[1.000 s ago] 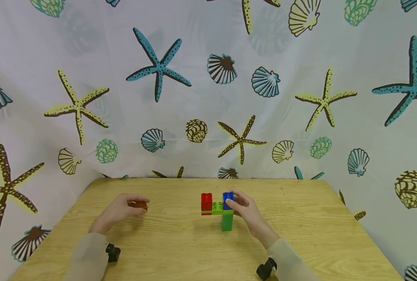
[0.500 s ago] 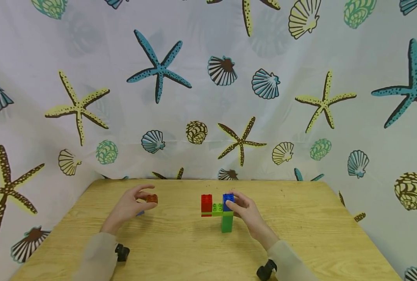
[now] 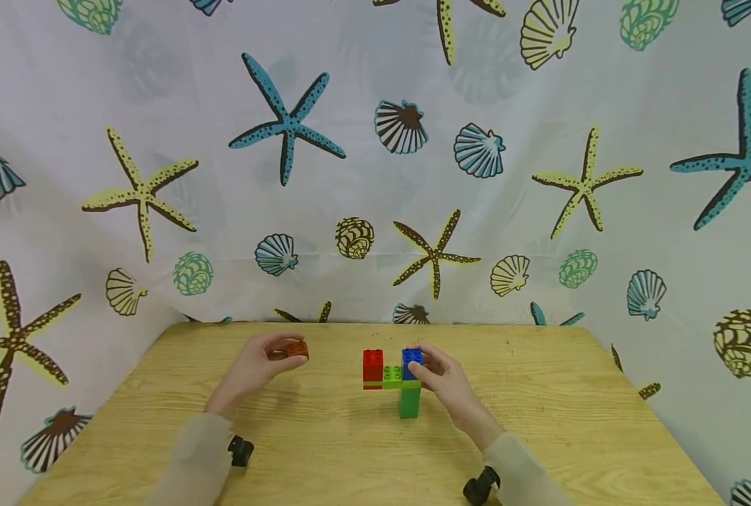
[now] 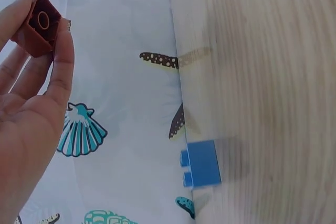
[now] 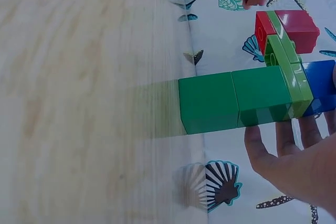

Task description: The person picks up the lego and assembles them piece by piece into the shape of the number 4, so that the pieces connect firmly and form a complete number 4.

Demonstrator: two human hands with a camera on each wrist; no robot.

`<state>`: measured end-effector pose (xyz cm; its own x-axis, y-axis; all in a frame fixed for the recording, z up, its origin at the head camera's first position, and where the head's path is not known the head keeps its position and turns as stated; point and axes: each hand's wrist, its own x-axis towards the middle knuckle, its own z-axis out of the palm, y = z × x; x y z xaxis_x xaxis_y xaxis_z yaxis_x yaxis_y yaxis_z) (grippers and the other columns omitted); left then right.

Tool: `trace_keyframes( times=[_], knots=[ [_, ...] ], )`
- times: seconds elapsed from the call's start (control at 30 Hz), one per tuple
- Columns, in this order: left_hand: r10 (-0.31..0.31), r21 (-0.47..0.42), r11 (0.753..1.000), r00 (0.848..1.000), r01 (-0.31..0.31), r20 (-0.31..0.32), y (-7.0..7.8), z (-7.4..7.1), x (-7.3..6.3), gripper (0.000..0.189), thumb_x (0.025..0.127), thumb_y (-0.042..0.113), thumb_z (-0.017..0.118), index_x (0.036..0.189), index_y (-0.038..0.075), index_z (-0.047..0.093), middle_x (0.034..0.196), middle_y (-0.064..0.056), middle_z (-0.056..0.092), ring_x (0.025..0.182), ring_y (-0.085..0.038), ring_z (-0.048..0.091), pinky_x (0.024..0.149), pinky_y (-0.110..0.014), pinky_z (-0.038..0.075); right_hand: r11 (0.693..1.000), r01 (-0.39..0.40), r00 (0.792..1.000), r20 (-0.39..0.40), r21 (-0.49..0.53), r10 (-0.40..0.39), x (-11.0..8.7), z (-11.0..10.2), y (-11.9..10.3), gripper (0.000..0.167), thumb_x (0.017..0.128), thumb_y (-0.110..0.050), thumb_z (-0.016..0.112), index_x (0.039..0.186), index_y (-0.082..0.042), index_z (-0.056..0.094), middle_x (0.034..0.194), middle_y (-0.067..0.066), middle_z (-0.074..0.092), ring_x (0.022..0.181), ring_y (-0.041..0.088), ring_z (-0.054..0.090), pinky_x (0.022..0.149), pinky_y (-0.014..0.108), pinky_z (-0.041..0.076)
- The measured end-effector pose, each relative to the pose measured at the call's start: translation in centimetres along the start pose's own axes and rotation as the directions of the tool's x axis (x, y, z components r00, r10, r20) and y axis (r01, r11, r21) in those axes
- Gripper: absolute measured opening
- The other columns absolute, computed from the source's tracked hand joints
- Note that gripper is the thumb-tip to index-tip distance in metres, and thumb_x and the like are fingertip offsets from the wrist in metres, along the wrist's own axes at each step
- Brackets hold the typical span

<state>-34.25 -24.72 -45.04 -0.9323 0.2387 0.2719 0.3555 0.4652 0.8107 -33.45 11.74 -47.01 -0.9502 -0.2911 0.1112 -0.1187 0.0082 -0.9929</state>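
Observation:
My left hand (image 3: 255, 369) pinches a brown toy building brick (image 3: 297, 349) between thumb and fingers, above the table's left half. In the left wrist view the hollow underside of that brown brick (image 4: 43, 22) shows. My right hand (image 3: 451, 390) grips a brick structure by the blue brick (image 3: 412, 358) at its top right. Below the blue brick, stacked green bricks (image 5: 210, 103) form a leg standing on the table. A lime green section (image 3: 392, 377) reaches left from it, bearing a red brick (image 3: 372, 364); more red shows beneath. The structure and the brown brick are apart.
A loose blue brick (image 4: 203, 163) lies on the wooden table (image 3: 324, 436); my left arm hides it in the head view. Behind and beside the table hangs a white curtain (image 3: 350, 183) with starfish and shells.
My left hand has carried the brown brick up and to the right, nearer the structure. My right hand and the structure have stayed in place.

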Motion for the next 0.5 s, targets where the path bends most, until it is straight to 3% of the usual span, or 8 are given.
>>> trace_keyframes(
  times=[0.5],
  knots=[
    [0.019,-0.066,0.998,1.0,-0.019,0.001,3.0,2.4,0.9,0.042,0.091,0.02,0.071,0.13,0.009,0.061,0.123,-0.014,0.065,0.109,-0.028,0.065,0.084,-0.025,0.055,0.999,0.039,0.999,0.016,0.024,-0.039,0.5,-0.4,0.6,0.054,0.095,-0.022,0.066,0.144,-0.008,0.05,0.138,0.019,0.057,0.119,0.022,0.06,0.102,0.038,0.048]
  ],
)
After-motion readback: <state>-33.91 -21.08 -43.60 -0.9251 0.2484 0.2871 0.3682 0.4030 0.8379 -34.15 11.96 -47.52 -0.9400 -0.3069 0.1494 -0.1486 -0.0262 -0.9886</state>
